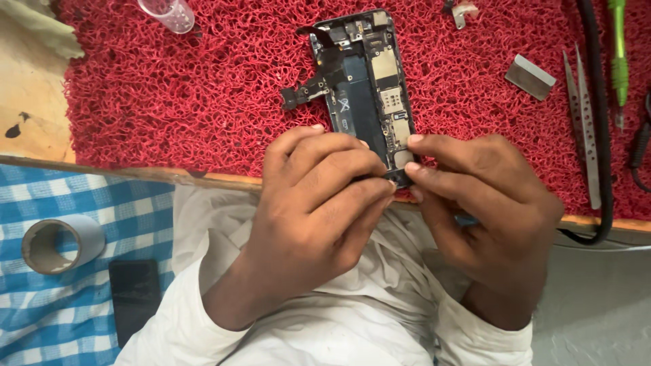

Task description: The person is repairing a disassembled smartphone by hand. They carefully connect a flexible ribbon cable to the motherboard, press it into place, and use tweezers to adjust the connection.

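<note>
An opened phone (366, 81) lies on a red looped mat (203, 88), its back cover off so that the circuit board, metal shields and dark battery area show. Its near end sits at the front edge of the mat, pinched between both hands. A thin black flat cable (308, 89) hangs loose from its left side near the top.

The left hand (319, 203) is curled almost closed, fingertips pressed on the bottom left corner of the phone. The right hand (481, 203) is likewise nearly closed, thumb and forefinger nipping a small dark part at the bottom edge; exactly what that part is cannot be told.

The phone looks light and stiff along its metal frame, but the bare board and the loose cable seem fragile and easy to tear. It is probably best held by the side rails, with fingers kept off the components.

Further out on the mat lie a small metal blade (530, 76), a pair of steel tweezers (583, 122), a green-handled tool (618, 47) and a thick black cord (600, 135). A clear plastic cup (169, 13) stands at the top. Below the wooden bench edge (102, 169), a roll of tape (57, 242) and a dark phone (134, 295) rest on blue checked cloth (68, 318).
</note>
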